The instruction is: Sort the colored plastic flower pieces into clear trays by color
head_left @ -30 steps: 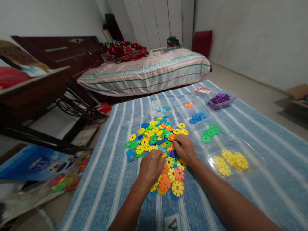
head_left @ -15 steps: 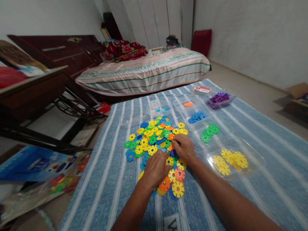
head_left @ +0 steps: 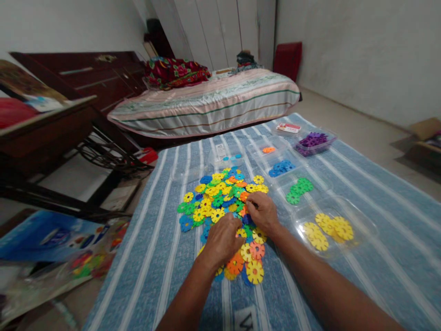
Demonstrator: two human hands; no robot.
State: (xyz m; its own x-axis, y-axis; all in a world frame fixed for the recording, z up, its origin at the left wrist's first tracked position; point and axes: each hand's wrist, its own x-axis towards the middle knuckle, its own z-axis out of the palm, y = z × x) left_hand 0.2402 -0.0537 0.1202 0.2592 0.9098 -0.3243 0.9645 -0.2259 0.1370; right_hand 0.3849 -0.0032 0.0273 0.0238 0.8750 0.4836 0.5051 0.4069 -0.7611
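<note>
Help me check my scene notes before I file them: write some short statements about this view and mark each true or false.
1. The left hand and right hand are at the mixed pile. True.
2. The purple pieces lie loose on the cloth. False: the purple pieces are in a clear container.
3. The green pieces are farther from the person than the separate yellow pieces. True.
4. The cloth is plain red. False: the cloth is blue with white stripes.

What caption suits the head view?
Left hand and right hand at a mixed disc pile, beside clear boxes of discs.
</note>
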